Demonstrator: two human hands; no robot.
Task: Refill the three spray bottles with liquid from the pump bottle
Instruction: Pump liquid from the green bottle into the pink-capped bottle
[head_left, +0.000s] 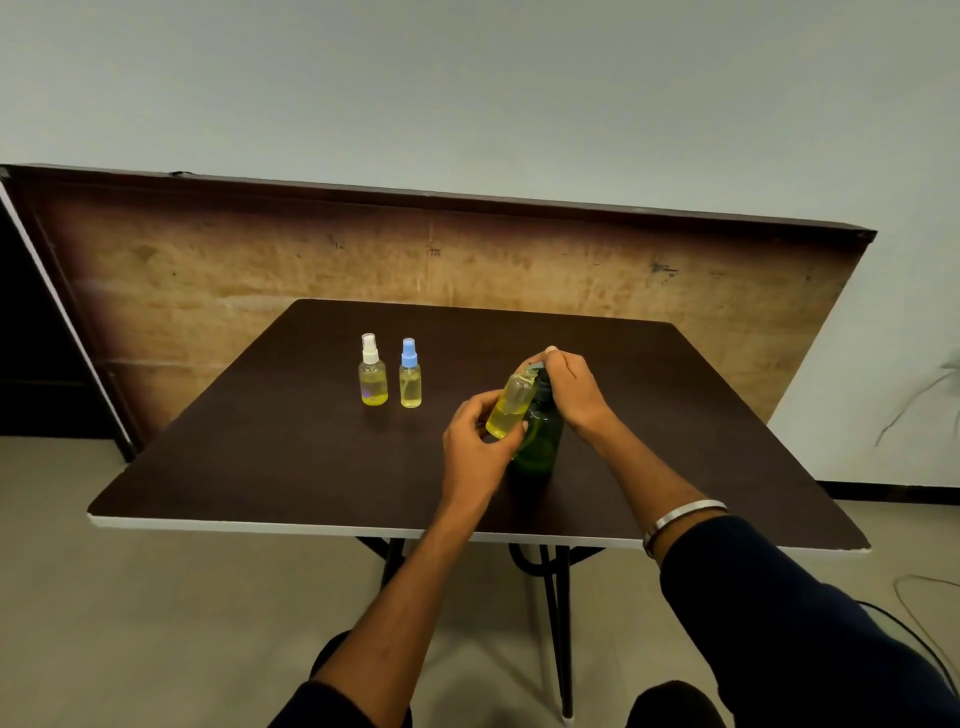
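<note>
A green pump bottle (540, 441) stands upright near the middle of the dark table (291, 467). My right hand (571, 387) covers its pump head from above, fingers closed over it. My left hand (475, 441) holds an uncapped small clear spray bottle (511, 408), part full of yellow liquid, tilted with its open neck up against the pump spout. Two capped spray bottles stand upright at the back left: one with a white sprayer (373, 371) and one with a blue sprayer (410, 374), both holding yellow liquid.
A large wooden board (467, 260) leans against the wall behind the table. Cables (914, 400) hang at the right wall and lie on the floor. The table's white front edge (311, 527) is close to my knees.
</note>
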